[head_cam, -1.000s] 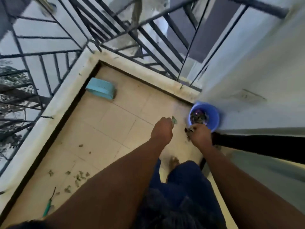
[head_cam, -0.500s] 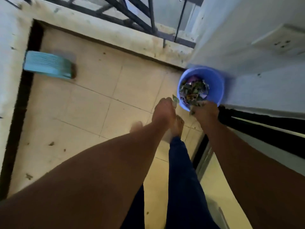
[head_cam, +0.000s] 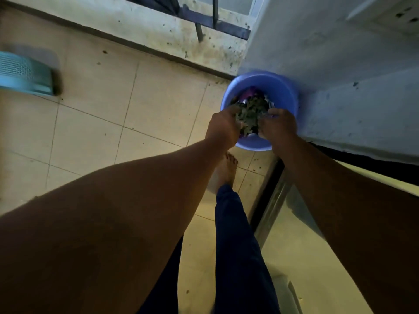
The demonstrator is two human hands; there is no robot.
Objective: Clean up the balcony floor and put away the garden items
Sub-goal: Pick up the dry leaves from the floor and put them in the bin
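A blue plastic basin stands on the tiled floor in the corner against the wall, heaped with dry leaves and some scraps. Both of my hands are over its near half. My left hand is at the left of the heap, knuckles up, fingers curled down into the leaves. On the right side of the heap, my right hand does the same, and the leaves are bunched between the two hands. The fingertips are hidden in the pile.
A teal ribbed plastic item lies on the tiles at the far left. A stained concrete curb with a metal railing runs along the back. The wall and a sliding-door track are on the right. My bare foot is just before the basin.
I have stepped toward the corner. Both hands, which carried leaf scraps short of the basin, have moved forward and are now over it, in the leaves.
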